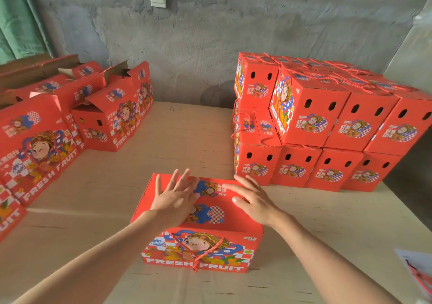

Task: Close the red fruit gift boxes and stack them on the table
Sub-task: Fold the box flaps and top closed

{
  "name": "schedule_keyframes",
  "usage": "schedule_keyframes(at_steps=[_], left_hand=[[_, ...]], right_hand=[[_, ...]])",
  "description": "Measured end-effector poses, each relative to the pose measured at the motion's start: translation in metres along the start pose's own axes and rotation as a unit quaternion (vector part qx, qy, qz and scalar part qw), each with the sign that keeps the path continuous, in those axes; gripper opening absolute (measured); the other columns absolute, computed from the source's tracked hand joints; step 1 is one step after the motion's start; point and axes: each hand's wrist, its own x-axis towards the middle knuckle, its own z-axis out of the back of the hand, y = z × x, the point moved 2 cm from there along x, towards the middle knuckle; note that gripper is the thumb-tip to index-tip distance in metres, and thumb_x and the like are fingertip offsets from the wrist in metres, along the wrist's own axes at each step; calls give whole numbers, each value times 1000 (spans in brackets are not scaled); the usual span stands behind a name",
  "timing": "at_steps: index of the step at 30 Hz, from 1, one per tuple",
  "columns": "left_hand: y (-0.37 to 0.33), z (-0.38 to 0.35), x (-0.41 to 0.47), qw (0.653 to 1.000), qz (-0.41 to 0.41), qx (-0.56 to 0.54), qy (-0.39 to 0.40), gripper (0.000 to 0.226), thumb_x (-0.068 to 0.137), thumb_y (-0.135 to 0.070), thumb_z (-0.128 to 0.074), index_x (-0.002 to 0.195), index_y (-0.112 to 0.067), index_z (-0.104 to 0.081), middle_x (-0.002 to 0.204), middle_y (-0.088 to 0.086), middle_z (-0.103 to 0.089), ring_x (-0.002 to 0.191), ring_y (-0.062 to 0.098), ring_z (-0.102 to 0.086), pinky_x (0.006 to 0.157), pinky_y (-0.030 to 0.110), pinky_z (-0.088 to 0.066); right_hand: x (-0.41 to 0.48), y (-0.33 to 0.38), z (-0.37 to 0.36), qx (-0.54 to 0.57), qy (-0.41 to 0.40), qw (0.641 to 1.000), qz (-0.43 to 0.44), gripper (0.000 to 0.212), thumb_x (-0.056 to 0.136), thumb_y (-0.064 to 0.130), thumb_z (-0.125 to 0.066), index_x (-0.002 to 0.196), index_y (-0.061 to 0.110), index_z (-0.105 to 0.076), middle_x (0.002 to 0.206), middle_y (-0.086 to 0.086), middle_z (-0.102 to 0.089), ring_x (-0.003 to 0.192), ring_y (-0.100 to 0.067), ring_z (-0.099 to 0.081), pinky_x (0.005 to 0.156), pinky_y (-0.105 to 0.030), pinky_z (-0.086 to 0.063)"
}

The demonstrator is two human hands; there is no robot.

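Left hand and right hand both flat, fingers spread, palms down on the lid of the box beneath them; neither grips anything. Closed stack just beyond the right hand; open boxes well off past the left. Risk: flaps likely spring up if pressure lifts before they lock. Rope handle dangling below the wrists could snag on lifting.
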Motion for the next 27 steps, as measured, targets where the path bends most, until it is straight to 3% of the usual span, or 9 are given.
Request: schedule_keyframes(at_steps=[4,6,8,10,12,15,17,22,27], left_hand=[[-47,-23,-58,996,21,-36,-84,64,93,-54,4,151,-30,-4,157,-13,10,142,10,20,108,43,26],[-65,-31,-81,988,45,-86,-116,78,84,-60,11,151,-29,-14,156,-17,0,144,12,14,105,40,32],[-72,-34,-84,982,79,-116,-124,87,76,-66,18,150,-33,-15,157,-16,4,143,11,19,100,37,38],[-72,-33,-78,980,99,-112,-135,88,73,-66,18,149,-37,-15,155,-16,15,136,8,32,96,35,40],[-67,-34,-69,971,113,-148,-151,79,78,-67,10,146,-42,-21,155,-19,16,131,3,39,103,40,32],[-49,-36,-48,956,164,-201,-139,51,94,-60,-21,142,-47,-25,155,-22,11,134,3,36,111,53,13],[-38,-36,-29,950,193,-215,-118,51,97,-48,-34,146,-43,-19,156,-20,14,141,11,26,111,55,10],[-20,-29,11,960,184,-205,-44,54,100,-37,-25,148,-45,-2,156,-16,17,145,17,15,113,54,8],[-18,-20,20,961,203,-186,-7,52,100,-42,-19,147,-45,5,159,-11,7,147,21,3,114,54,1]], right_hand=[[8,-4,7,30,-27,999,10,34,92,38,-55,125,40,-52,135,8,-45,132,-15,-31,108,-33,-25],[8,-4,8,52,-33,998,5,33,90,40,-57,122,40,-54,122,7,-50,122,-12,-38,101,-29,-30],[7,-2,7,51,-52,997,3,33,90,41,-57,122,38,-56,116,5,-51,117,-12,-42,100,-28,-33],[5,0,6,35,-75,997,-7,34,90,43,-56,123,37,-57,112,3,-52,113,-14,-46,98,-28,-35],[0,1,7,20,-90,995,-26,36,92,43,-53,127,37,-55,111,2,-53,112,-17,-49,98,-28,-37],[-18,1,7,-22,-97,994,-47,44,93,45,-48,137,39,-46,115,-2,-52,115,-21,-49,103,-29,-35],[-34,2,4,-65,-100,991,-55,51,94,50,-43,143,37,-37,115,-5,-50,115,-24,-46,103,-30,-33],[-67,25,-15,-123,-87,983,-101,68,93,61,-27,150,25,-15,123,-13,-42,115,-27,-41,100,-35,-32],[-72,38,-15,-109,-82,982,-131,75,92,63,-31,149,18,-15,131,-16,-38,119,-30,-39,100,-39,-33]])
